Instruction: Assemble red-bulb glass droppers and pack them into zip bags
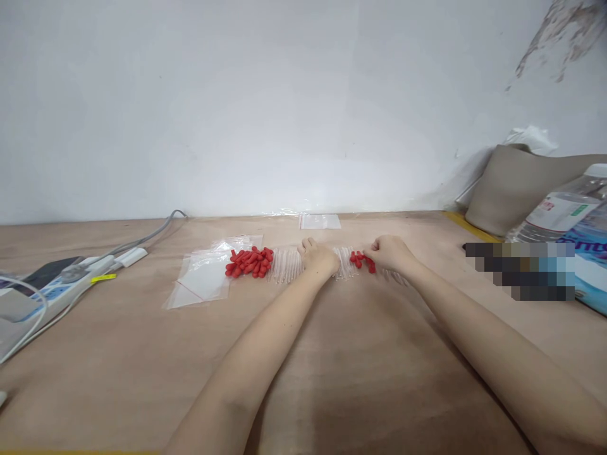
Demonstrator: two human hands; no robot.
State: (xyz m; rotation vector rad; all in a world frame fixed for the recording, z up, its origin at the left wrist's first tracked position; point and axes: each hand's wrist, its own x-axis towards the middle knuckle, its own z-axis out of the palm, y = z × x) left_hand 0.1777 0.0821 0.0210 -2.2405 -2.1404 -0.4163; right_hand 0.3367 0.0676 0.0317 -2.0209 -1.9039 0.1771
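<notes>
My left hand (320, 258) rests over a row of thin clear sticks (288, 264), its fingers bent and partly hidden. Whatever lies under those fingers cannot be made out. My right hand (392, 251) is closed in a pinch at a few small red pieces (356, 258), with red showing right at its fingertips. More clear sticks lie below that hand, and others show between my two hands. A pile of red, rounded, knobby pieces (250, 262) sits at the left end of the row. Beside the pile are flat clear zip bags (202, 278).
Near the wall lies a small white packet (320, 222). A power strip (52, 297) with cables and a dark phone-like object (47, 275) occupy the left side. At right stand a grey-brown container (512, 189), a clear bottle (554, 205) and a blue package (590, 253).
</notes>
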